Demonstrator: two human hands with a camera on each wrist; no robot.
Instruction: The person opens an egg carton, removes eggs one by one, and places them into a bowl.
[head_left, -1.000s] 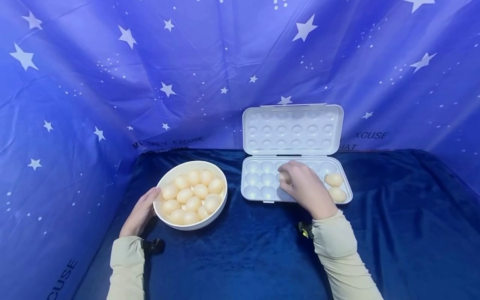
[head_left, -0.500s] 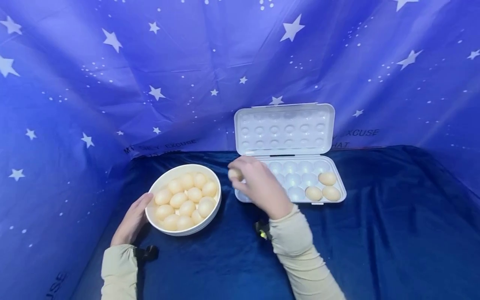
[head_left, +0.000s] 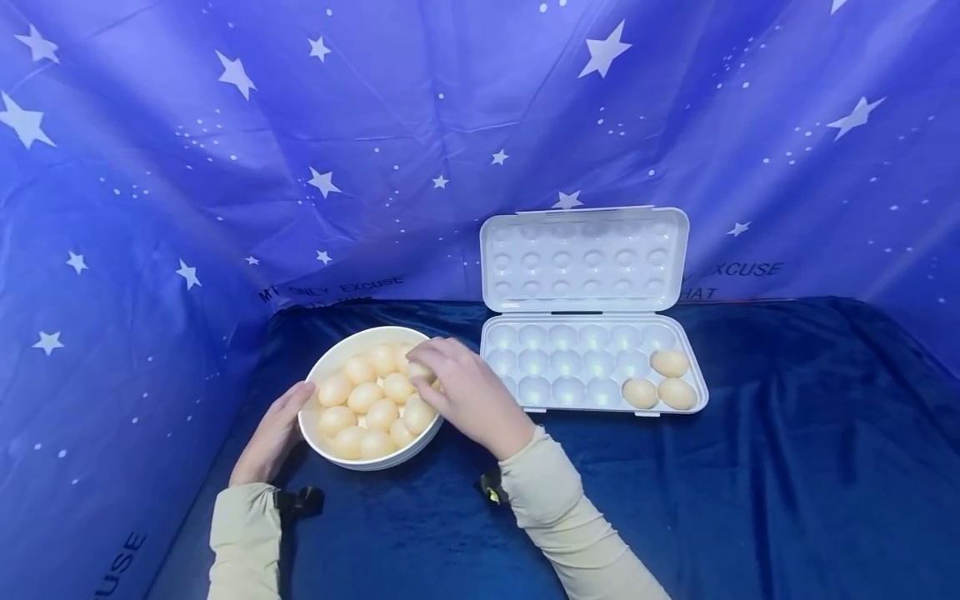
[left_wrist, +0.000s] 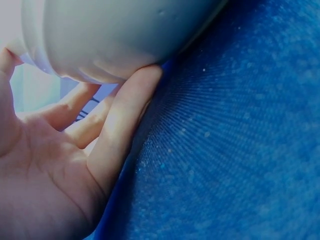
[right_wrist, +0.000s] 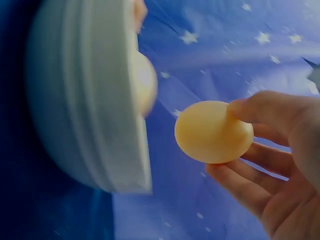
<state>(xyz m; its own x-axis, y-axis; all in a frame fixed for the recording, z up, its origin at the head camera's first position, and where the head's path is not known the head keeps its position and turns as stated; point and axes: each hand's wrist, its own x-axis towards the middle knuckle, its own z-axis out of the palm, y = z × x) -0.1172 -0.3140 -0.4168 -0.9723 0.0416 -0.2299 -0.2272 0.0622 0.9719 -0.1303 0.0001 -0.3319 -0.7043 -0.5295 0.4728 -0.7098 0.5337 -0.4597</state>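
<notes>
My right hand (head_left: pixel 474 398) pinches an egg (right_wrist: pixel 212 132) between thumb and fingers, over the right rim of a white bowl (head_left: pixel 313 440). Inside the bowl lie several pale eggs (head_left: pixel 365 397). At the bowl's left side, my left hand (head_left: pixel 270 435) holds it, the thumb at the rim and the fingers (left_wrist: pixel 125 120) against the outer wall. To the right, a white egg tray (head_left: pixel 566 410) lies with its lid raised. Three eggs sit in its near right corner, one of them the front egg (head_left: pixel 640 393); the other cups in view hold none.
The tray's lid (head_left: pixel 585 258) leans up near a blue star-printed curtain (head_left: pixel 420 108), which hangs behind and along the sides. Dark blue cloth (head_left: pixel 780 467) covers the table. A black wrist camera (head_left: pixel 491 487) sits under the right wrist.
My right hand has moved left from above the egg tray to the bowl's right rim, carrying the egg. The tray's front egg has come into sight. My left hand stays at the bowl.
</notes>
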